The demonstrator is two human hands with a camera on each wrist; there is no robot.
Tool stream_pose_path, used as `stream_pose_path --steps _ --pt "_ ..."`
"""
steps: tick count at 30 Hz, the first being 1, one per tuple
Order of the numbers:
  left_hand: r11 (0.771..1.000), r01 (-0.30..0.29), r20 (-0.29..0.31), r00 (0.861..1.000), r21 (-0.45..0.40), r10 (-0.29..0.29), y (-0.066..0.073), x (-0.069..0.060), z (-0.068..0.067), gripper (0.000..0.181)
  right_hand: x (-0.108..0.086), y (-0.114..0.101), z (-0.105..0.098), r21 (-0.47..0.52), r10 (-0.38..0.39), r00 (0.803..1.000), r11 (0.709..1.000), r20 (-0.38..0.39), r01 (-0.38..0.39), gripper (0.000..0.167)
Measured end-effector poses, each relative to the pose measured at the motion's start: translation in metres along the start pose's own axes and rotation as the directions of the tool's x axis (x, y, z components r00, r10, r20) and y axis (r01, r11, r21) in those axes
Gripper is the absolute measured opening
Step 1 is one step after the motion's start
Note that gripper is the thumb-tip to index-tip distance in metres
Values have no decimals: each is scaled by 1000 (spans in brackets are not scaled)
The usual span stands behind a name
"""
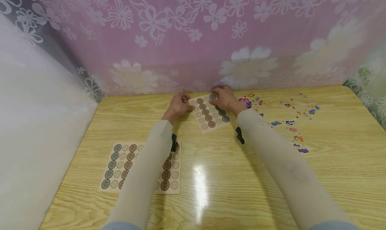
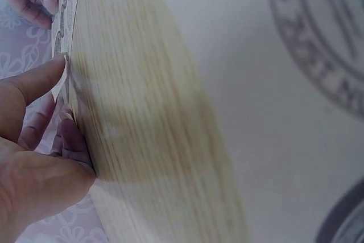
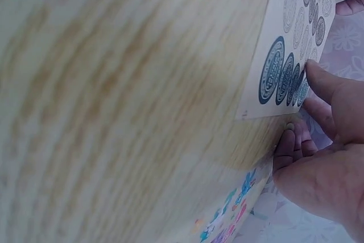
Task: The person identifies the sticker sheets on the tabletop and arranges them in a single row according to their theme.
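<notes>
A sheet of round printed labels (image 1: 206, 114) lies slightly turned near the table's back edge. My left hand (image 1: 178, 106) pinches its back left corner between thumb and fingers; the left wrist view shows the thumb of the left hand (image 2: 40, 140) on the sheet's face. At the back right corner, my right hand (image 1: 224, 97) holds the sheet, its thumb on top. In the right wrist view the right hand (image 3: 330, 146) has its thumb on the labels (image 3: 290, 78) and its other fingers curled at the edge.
Larger label sheets (image 1: 105, 186) lie at the front left, partly under the left forearm. Small colourful stickers (image 1: 275, 123) are scattered over the right side of the wooden table (image 1: 223, 189). A pink flowered curtain (image 1: 187, 62) hangs along the back edge.
</notes>
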State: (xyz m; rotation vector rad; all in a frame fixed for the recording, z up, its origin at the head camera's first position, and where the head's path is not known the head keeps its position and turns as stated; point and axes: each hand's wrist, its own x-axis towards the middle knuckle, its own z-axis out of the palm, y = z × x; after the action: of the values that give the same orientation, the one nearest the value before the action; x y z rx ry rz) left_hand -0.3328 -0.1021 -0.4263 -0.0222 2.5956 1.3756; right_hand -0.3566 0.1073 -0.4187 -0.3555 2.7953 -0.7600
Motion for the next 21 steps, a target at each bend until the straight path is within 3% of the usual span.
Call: stream_pose_path --steps 7,15,21 --pt "999 -32 -2 999 36 32 0 -1 0 40 2 -1 1 0 9 1000 1000 -4 -9 48" --pt "998 -49 5 999 27 49 0 -3 1 38 2 -2 1 45 59 998 997 -5 -59 47" --pt "998 -56 8 998 19 56 -1 -4 1 38 1 -2 1 87 49 998 995 -31 -46 48"
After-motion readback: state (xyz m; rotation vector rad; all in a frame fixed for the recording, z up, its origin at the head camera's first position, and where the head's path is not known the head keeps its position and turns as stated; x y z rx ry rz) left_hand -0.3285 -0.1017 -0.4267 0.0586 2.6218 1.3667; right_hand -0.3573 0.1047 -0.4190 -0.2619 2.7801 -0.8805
